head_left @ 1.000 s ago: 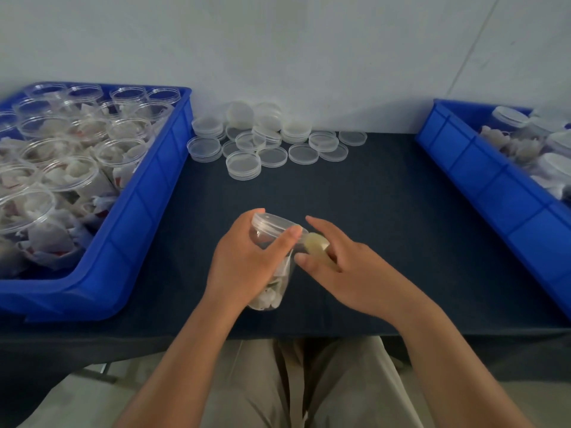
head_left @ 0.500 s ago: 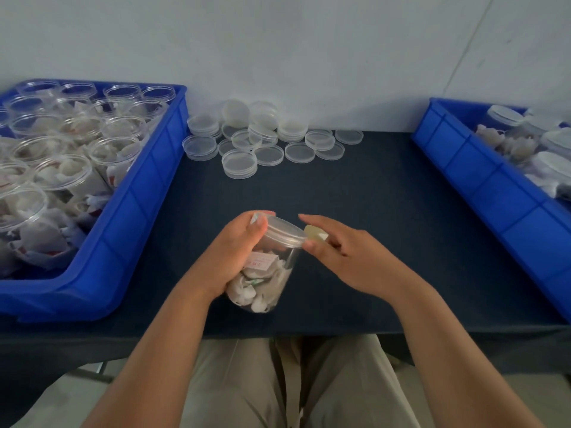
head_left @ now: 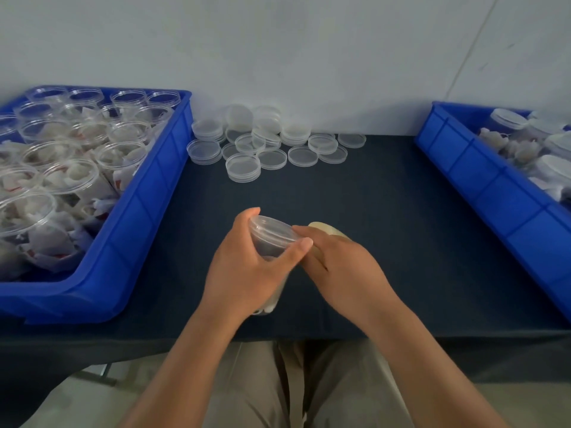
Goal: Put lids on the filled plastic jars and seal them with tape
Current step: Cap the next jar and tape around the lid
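Bare table (head_left: 370, 211) between two bins (head_left: 148, 193), loose lids (head_left: 265, 143) behind.

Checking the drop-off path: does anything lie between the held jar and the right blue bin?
Nothing visible does. Beyond the right hand, only bare table separates the jar from the right bin; loose lids lie farther back.

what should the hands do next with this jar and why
Probably turn the jar in the left hand so the tape roll lays tape round the lid: the lid is already on, and the right hand holds the roll right beside its rim.
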`<state>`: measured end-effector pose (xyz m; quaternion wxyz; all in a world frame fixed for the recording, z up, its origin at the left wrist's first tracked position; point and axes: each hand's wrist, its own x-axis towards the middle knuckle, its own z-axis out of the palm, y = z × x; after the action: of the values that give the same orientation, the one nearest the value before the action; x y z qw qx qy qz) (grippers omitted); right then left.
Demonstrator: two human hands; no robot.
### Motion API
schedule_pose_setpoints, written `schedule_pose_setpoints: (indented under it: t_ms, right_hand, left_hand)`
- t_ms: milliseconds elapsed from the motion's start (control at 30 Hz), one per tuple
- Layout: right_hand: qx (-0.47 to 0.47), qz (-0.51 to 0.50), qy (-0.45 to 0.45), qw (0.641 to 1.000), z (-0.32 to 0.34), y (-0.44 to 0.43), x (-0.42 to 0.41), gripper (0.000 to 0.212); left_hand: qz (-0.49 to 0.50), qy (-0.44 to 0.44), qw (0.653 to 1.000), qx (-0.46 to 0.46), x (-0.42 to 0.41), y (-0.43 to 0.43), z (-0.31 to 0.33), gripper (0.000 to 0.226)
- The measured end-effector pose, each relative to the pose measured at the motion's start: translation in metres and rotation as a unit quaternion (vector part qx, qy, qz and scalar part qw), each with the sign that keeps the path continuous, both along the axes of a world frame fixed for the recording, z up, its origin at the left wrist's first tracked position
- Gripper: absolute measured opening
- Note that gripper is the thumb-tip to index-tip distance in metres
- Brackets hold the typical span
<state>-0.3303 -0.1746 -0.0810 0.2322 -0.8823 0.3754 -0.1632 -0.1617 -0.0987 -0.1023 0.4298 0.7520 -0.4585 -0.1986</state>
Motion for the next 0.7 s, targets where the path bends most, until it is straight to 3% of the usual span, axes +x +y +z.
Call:
schedule_pose_setpoints:
  t_ms: [200, 367, 500, 633, 700]
  right_hand:
    - [0.132, 0.037, -0.003, 0.991, -0.006, -0.011, -0.016, 0.074]
    - [0.102, 0.058, -0.005, 0.993, -0.001, -0.026, -0.031, 0.062]
    - [0.108, 0.059, 0.023, 0.992, 0.004, -0.037, -0.027, 0.054]
    - [0.119, 0.097, 0.01, 0.988, 0.008, -0.031, -0.012, 0.066]
    - [0.109, 0.093, -0.01, 0.99, 0.008, -0.028, -0.008, 0.066]
  left_hand:
    - [0.017, 0.047, 0.999, -0.02, 0.013, -0.007, 0.003, 0.08]
    - [-0.03, 0.093, 0.995, -0.017, 0.025, -0.011, 0.005, 0.066]
    - [-0.126, 0.313, 0.941, -0.029, 0.034, -0.011, -0.007, 0.072]
    - [-0.187, 0.379, 0.906, -0.017, 0.039, -0.012, -0.015, 0.095]
    - [-0.174, 0.375, 0.91, -0.021, 0.04, -0.014, -0.015, 0.089]
